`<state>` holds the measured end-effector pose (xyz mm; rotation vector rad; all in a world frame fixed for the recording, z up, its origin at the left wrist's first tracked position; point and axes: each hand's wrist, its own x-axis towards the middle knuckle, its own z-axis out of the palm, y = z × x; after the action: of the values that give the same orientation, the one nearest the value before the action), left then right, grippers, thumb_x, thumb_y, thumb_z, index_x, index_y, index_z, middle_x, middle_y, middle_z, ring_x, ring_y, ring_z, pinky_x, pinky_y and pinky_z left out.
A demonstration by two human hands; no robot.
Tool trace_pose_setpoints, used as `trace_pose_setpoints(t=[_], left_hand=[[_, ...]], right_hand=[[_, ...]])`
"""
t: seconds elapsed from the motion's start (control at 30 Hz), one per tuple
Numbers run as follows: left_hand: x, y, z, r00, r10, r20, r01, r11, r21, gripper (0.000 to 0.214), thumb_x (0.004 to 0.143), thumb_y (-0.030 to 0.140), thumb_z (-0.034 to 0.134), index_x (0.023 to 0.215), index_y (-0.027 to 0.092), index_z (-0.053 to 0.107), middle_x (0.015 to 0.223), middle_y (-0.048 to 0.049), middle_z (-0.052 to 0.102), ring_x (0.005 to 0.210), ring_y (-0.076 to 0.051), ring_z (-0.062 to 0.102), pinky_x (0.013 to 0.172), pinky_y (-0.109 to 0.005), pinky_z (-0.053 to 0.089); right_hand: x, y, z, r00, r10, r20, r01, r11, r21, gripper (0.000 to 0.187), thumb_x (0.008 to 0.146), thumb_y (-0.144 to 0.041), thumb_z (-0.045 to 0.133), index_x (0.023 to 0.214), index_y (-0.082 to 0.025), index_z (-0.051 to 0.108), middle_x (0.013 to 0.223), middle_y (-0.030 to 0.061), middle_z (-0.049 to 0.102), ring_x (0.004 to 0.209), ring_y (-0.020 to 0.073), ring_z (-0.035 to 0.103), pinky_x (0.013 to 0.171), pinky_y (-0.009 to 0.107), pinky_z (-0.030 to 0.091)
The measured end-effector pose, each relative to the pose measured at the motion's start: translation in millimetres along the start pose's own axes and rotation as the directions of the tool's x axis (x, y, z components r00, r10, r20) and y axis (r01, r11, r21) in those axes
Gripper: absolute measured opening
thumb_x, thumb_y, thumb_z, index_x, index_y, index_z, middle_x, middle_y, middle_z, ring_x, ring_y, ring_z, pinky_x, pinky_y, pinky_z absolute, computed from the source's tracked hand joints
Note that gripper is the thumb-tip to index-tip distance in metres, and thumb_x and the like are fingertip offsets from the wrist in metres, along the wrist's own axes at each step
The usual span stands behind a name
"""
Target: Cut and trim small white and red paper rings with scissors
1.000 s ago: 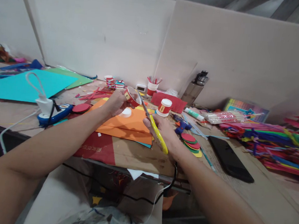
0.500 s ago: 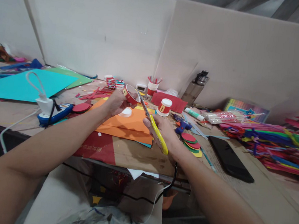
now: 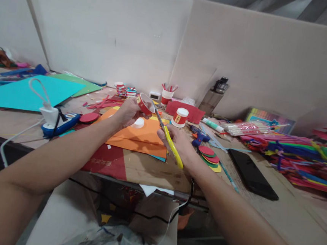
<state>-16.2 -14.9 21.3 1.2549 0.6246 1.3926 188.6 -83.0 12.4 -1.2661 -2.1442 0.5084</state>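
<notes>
My left hand [image 3: 128,113] is closed around a red paper cup [image 3: 144,104] with a white inside, its open mouth tilted toward the right. In my right hand [image 3: 177,139] is a pair of scissors [image 3: 171,143] with yellow handles. The blades point up and to the left and meet the cup's rim; whether they are cutting through it I cannot tell. Beneath my hands lie orange sheets [image 3: 138,143] with a small white disc-like piece [image 3: 137,123] on them. Just beyond the scissors, another red and white cup [image 3: 180,117] rests upside down.
A black phone [image 3: 252,174] and stacked coloured discs [image 3: 209,157] lie at the right, near a blue glue gun [image 3: 200,138]. Pipe cleaners [image 3: 298,157] are heaped far right. A water bottle [image 3: 212,96] stands behind. At the left are a power strip [image 3: 63,125] and a turquoise sheet [image 3: 37,94].
The cup in my left hand has shifted slightly to the right and turned a little. The scissors remain at its rim, with my right hand almost still.
</notes>
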Motion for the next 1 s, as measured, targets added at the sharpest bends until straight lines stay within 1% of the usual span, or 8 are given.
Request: trace_pose_setpoints(t=[0.27, 0.4, 0.53, 0.77, 0.87, 1.0], left_hand=[[0.8, 0.1, -1.5, 0.999, 0.034, 0.033, -0.033, 0.999, -0.011, 0.026, 0.066, 0.028, 0.081, 0.071, 0.013, 0.061, 0.063, 0.0006, 0.061, 0.051, -0.007, 0.055, 0.048, -0.02, 0.045], [0.8, 0.4, -1.5, 0.999, 0.017, 0.039, -0.016, 1.0, -0.02, 0.027, 0.066, 0.03, 0.081, 0.07, 0.012, 0.061, 0.064, -0.0009, 0.062, 0.05, -0.007, 0.054, 0.047, -0.02, 0.045], [0.1, 1.7, -0.5, 1.0, 0.0, 0.031, 0.001, 1.0, -0.017, 0.027, 0.067, 0.03, 0.08, 0.069, 0.012, 0.061, 0.063, -0.0014, 0.063, 0.049, -0.006, 0.053, 0.047, -0.02, 0.045], [0.2, 2.5, -0.6, 0.999, 0.017, 0.051, -0.015, 0.999, -0.04, 0.026, 0.066, 0.028, 0.081, 0.068, 0.012, 0.061, 0.062, 0.0002, 0.061, 0.05, -0.007, 0.055, 0.046, -0.019, 0.045], [0.5, 2.1, -1.5, 0.998, 0.021, 0.066, -0.019, 0.999, -0.032, 0.026, 0.068, 0.03, 0.08, 0.068, 0.012, 0.061, 0.063, -0.0004, 0.061, 0.05, -0.006, 0.055, 0.047, -0.019, 0.045], [0.0, 2.5, -1.1, 0.998, 0.011, 0.06, -0.009, 1.0, -0.029, 0.028, 0.068, 0.031, 0.08, 0.068, 0.012, 0.06, 0.06, 0.0004, 0.059, 0.05, -0.007, 0.054, 0.047, -0.019, 0.044]], right_hand=[[0.2, 0.2, 0.4, 1.0, 0.009, 0.001, -0.009, 1.0, 0.016, 0.042, 0.088, -0.061, 0.049, 0.076, -0.021, 0.046, 0.068, -0.0035, 0.044, 0.063, 0.0115, 0.04, 0.059, 0.026, 0.028], [-0.5, -2.1, 0.8, 1.0, 0.013, -0.016, -0.012, 1.0, 0.028, 0.044, 0.088, -0.063, 0.049, 0.074, -0.022, 0.044, 0.065, -0.004, 0.041, 0.061, 0.0112, 0.037, 0.058, 0.026, 0.026], [-0.9, -3.3, 1.2, 1.0, 0.016, -0.006, -0.016, 0.999, 0.051, 0.044, 0.088, -0.063, 0.048, 0.072, -0.022, 0.043, 0.063, -0.0044, 0.04, 0.06, 0.0108, 0.036, 0.057, 0.026, 0.025], [-0.8, -3.6, 1.4, 1.0, 0.019, 0.001, -0.019, 0.996, 0.081, 0.045, 0.088, -0.063, 0.048, 0.073, -0.022, 0.044, 0.064, -0.0044, 0.04, 0.061, 0.0109, 0.036, 0.058, 0.026, 0.028], [-1.4, -4.6, 1.1, 1.0, 0.019, 0.006, -0.02, 0.997, 0.077, 0.045, 0.089, -0.064, 0.047, 0.073, -0.022, 0.044, 0.064, -0.0045, 0.039, 0.06, 0.0107, 0.034, 0.057, 0.026, 0.027], [-1.5, -5.3, 0.7, 1.0, 0.024, 0.002, -0.024, 0.997, 0.07, 0.046, 0.088, -0.064, 0.049, 0.071, -0.022, 0.042, 0.063, -0.0048, 0.037, 0.059, 0.0104, 0.034, 0.056, 0.026, 0.025]])
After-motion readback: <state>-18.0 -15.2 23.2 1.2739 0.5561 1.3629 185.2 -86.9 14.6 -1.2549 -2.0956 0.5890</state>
